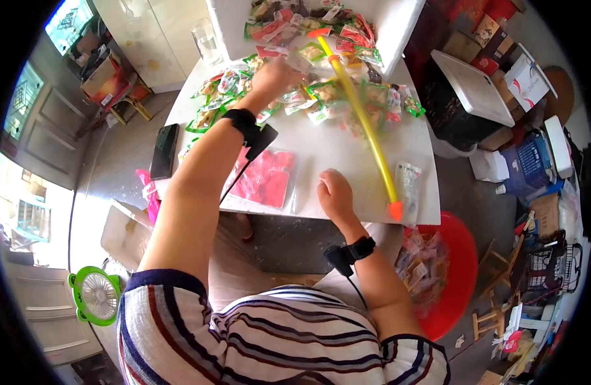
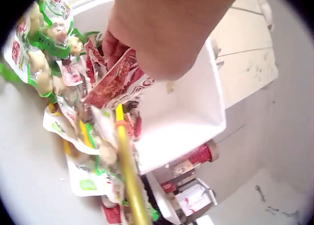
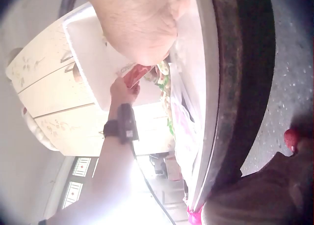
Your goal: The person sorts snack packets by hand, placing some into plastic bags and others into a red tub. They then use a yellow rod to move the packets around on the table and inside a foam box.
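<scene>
Our left hand [image 1: 274, 78] grips a red packet [image 2: 114, 82] at the head view's upper centre, our right hand [image 1: 336, 194] we cannot read, and sweeping low might catch the yellow rod [image 1: 366, 125], scattering green-edged packets [image 1: 222, 93].

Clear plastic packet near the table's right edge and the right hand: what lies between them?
A yellow stick with orange ends runs between the clear packet and the right hand in the head view.

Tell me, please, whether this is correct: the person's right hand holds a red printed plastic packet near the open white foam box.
No, the side is wrong: the left hand holds the red printed plastic packet near the open white foam box, as the left wrist view shows.
</scene>
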### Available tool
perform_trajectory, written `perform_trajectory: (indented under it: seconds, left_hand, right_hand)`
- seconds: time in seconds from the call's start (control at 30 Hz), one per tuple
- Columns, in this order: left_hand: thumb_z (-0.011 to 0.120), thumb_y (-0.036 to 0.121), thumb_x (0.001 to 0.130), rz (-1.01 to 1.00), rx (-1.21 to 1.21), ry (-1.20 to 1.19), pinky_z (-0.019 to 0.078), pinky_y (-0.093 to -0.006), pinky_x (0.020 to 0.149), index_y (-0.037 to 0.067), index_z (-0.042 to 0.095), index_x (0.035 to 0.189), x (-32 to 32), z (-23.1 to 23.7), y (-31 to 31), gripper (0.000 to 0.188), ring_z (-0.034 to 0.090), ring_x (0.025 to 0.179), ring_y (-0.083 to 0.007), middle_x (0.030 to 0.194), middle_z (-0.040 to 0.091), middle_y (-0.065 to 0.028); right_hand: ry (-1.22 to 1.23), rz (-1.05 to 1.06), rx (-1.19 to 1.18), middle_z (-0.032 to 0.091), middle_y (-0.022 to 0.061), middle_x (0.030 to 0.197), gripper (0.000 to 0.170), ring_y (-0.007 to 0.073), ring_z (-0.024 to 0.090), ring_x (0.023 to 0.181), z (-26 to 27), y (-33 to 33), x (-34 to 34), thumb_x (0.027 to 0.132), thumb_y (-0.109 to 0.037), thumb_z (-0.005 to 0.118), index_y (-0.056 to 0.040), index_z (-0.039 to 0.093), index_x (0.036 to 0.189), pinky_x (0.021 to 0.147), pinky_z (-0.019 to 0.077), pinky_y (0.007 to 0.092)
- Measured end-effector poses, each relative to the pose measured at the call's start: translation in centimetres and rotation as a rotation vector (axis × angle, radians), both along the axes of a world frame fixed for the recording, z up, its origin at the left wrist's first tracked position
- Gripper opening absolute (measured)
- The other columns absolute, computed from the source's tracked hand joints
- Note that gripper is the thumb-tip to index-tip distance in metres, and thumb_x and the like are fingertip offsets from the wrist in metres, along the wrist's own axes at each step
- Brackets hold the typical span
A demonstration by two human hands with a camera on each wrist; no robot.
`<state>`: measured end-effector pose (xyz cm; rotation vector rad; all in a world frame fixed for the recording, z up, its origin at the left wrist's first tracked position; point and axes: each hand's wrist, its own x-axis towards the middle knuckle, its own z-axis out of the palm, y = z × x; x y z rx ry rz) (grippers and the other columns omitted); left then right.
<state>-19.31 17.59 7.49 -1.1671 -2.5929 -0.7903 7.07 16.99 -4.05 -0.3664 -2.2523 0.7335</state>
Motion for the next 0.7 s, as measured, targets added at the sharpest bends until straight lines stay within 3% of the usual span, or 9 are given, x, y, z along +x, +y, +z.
perform_trajectory:
  seconds: [0.1,0.23,0.3,0.37,0.43,0.47,0.53,0.6,0.7]
  left_hand:
    - [0.039,0.016,0.079,-0.143,0.283,-0.464,0.0427,-0.0334,0.053,0.002,0.052,0.088,-1.4,-0.8,-2.5,0.021,0.057,0.065,-0.0227,0.068,0.056,-0.0092]
    - [0.044,0.015,0.074,-0.356,0.694,-1.280,0.0446,-0.0275,0.059,0.002,0.052,0.084,2.7,-0.5,-8.2,0.018,0.054,0.066,-0.0197,0.076,0.054,-0.0109]
    - [0.043,0.014,0.078,-0.529,0.633,-0.991,0.0444,-0.0303,0.063,0.003,0.050,0.089,2.0,-4.1,-10.1,0.018,0.053,0.076,-0.0198,0.085,0.053,-0.0100]
    - [0.036,0.012,0.082,-0.466,0.698,-1.467,0.0428,-0.0371,0.070,0.004,0.046,0.093,7.0,-0.7,-12.9,0.017,0.052,0.084,-0.0214,0.094,0.053,-0.0114]
    - [0.036,0.012,0.082,-0.598,0.489,-0.992,0.0439,-0.0371,0.071,0.003,0.046,0.093,7.6,-2.2,-14.3,0.017,0.053,0.082,-0.0212,0.095,0.053,-0.0115]
    - [0.036,0.012,0.082,-0.577,0.568,-1.256,0.0442,-0.0369,0.071,0.003,0.046,0.093,8.9,-1.7,-14.9,0.017,0.053,0.082,-0.0211,0.095,0.053,-0.0114]
    - [0.037,0.013,0.082,-0.600,0.639,-1.469,0.0451,-0.0360,0.072,0.004,0.046,0.092,10.4,-1.4,-15.4,0.016,0.054,0.082,-0.0206,0.095,0.052,-0.0106]
    - [0.037,0.013,0.082,-0.667,0.435,-1.018,0.0451,-0.0364,0.072,0.004,0.046,0.091,9.8,-3.0,-15.4,0.015,0.054,0.082,-0.0200,0.096,0.052,-0.0103]
    - [0.039,0.016,0.083,-0.547,0.613,-1.550,0.0447,-0.0329,0.070,0.005,0.048,0.093,13.0,-1.1,-16.3,0.017,0.053,0.079,-0.0178,0.092,0.053,-0.0082]
  right_hand:
    - [0.048,-0.024,-0.020,0.054,0.0166,0.080,0.014,0.0327,0.051,0.077,-0.6,0.0,-0.1,0.068,-0.005,0.049,0.0005,0.051,0.080,0.070,0.0409,0.0387]
    - [0.081,-0.069,-0.167,0.053,0.0172,0.078,0.013,0.0310,0.052,0.075,-1.3,0.6,0.0,0.074,-0.011,0.049,0.0002,0.051,0.081,0.066,0.0418,0.0358]
    - [0.120,-0.086,-0.386,0.055,0.0126,0.079,0.018,0.0231,0.054,0.074,-0.9,0.5,0.2,0.078,-0.016,0.050,-0.0013,0.049,0.088,0.063,0.0425,0.0313]
    - [0.212,0.044,-0.951,0.055,0.0069,0.082,0.024,0.0150,0.053,0.075,1.2,0.4,0.6,0.079,-0.022,0.051,-0.0045,0.046,0.095,0.061,0.0429,0.0284]
    - [0.236,0.248,-1.316,0.054,0.0034,0.086,0.028,0.0123,0.053,0.075,3.3,0.5,1.2,0.078,-0.026,0.053,-0.0080,0.044,0.098,0.061,0.0436,0.0277]
    - [0.244,0.429,-1.453,0.054,0.0016,0.085,0.025,0.0114,0.052,0.074,4.6,0.2,1.8,0.079,-0.028,0.053,-0.0093,0.046,0.094,0.060,0.0442,0.0286]
    - [0.219,0.506,-1.488,0.055,0.0005,0.084,0.019,0.0112,0.053,0.073,5.2,-0.1,2.2,0.079,-0.025,0.052,-0.0108,0.047,0.092,0.060,0.0443,0.0284]
    - [0.190,0.464,-1.481,0.056,-0.0007,0.083,0.010,0.0105,0.053,0.072,7.1,-1.1,2.6,0.080,-0.018,0.050,-0.0129,0.050,0.089,0.058,0.0446,0.0285]
    - [0.198,0.417,-1.459,0.056,-0.0002,0.084,0.011,0.0104,0.053,0.070,6.2,-0.7,3.3,0.079,-0.015,0.050,-0.0127,0.050,0.090,0.056,0.0448,0.0284]
